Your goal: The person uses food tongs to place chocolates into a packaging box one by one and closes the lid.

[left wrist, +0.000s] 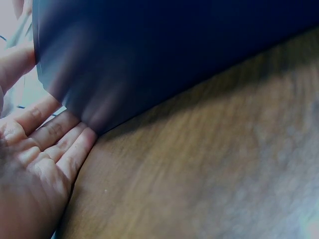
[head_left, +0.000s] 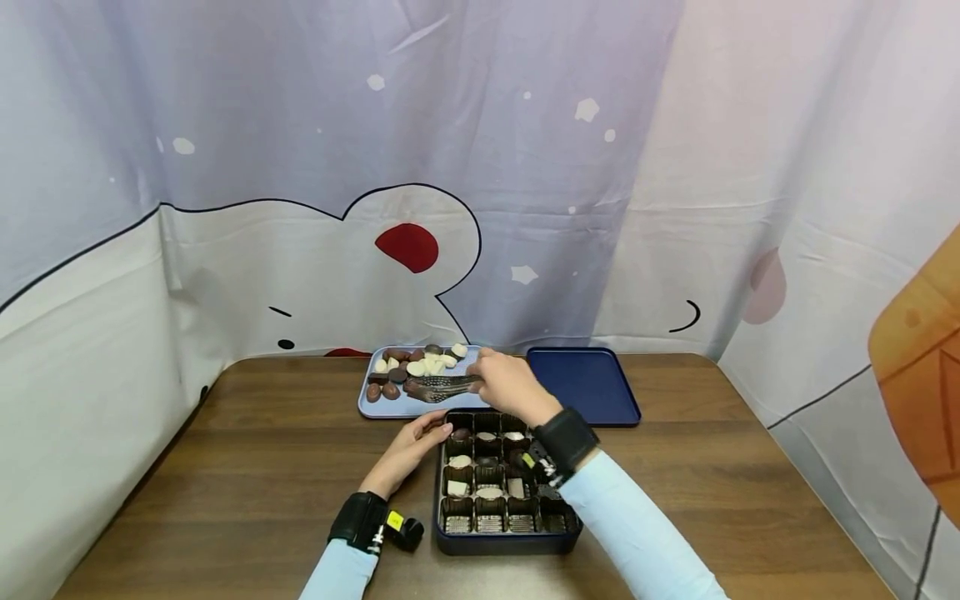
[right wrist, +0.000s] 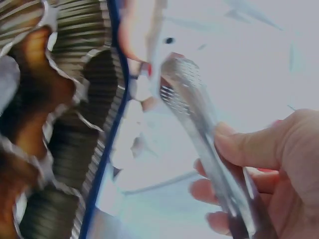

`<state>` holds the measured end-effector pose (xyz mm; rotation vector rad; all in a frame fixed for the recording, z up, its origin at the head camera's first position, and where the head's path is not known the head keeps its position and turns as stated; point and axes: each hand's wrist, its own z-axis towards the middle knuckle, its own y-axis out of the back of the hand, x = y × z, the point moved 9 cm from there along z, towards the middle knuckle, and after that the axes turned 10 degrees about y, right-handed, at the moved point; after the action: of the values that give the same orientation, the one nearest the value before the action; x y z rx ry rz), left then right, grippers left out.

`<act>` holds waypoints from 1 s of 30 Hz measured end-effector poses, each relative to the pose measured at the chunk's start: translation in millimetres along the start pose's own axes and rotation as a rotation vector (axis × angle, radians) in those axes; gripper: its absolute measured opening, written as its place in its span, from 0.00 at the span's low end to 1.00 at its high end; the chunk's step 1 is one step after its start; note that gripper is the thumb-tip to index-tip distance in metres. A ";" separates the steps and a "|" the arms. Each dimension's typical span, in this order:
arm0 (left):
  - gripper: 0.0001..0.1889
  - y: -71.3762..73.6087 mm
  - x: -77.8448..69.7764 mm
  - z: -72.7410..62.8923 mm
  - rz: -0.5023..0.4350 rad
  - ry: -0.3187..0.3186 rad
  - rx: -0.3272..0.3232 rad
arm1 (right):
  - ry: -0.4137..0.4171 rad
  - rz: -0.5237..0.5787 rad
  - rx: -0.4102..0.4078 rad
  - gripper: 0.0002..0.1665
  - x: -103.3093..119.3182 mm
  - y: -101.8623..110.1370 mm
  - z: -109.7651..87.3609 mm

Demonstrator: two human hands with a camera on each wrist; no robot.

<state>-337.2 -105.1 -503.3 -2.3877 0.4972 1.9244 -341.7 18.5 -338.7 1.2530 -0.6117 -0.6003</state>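
Silvery metal tongs (head_left: 438, 387) are in my right hand (head_left: 512, 385), my thumb and curled fingers gripping the handles. Their perforated ends point leftward from that hand, over the light blue tray (head_left: 378, 409); I cannot tell whether they touch it. Beyond the ends and to their left, brown and white chocolates (head_left: 429, 364) lie gathered on the tray.

Nearer me, below my right forearm, stands a dark blue box (head_left: 502, 545) with a shiny divided insert (head_left: 490, 523). White and dark pieces sit in several of its compartments. My left hand (head_left: 408, 450) touches the box's far left corner, fingers fairly straight against its outer wall and thumb by the rim.

A dark blue tray-like piece (head_left: 581, 387) lies just past my right hand, to its right. All of this rests on a brown wood-grain table (head_left: 262, 467). Black wrist bands (head_left: 566, 437) circle both my wrists above light blue sleeves (head_left: 637, 533). Past my hands hangs a printed cloth (head_left: 525, 167), lilac and white.
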 end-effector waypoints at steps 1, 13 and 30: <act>0.31 0.3 -0.3 0.0 0.001 -0.002 -0.002 | 0.001 0.006 -0.004 0.12 -1.8 5.2 -5.8; 0.29 0.0 -0.8 -0.3 -0.002 -0.021 0.007 | -0.003 0.003 -0.082 0.15 -22.0 51.5 -96.2; 0.28 -0.9 -1.6 -3.3 -0.004 -0.034 0.004 | -0.116 0.102 0.088 0.13 -48.4 54.2 -192.6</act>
<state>-334.1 -104.6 -501.2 -2.3477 0.4941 1.9564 -234.2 193.7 -329.0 1.2675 -0.8016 -0.5690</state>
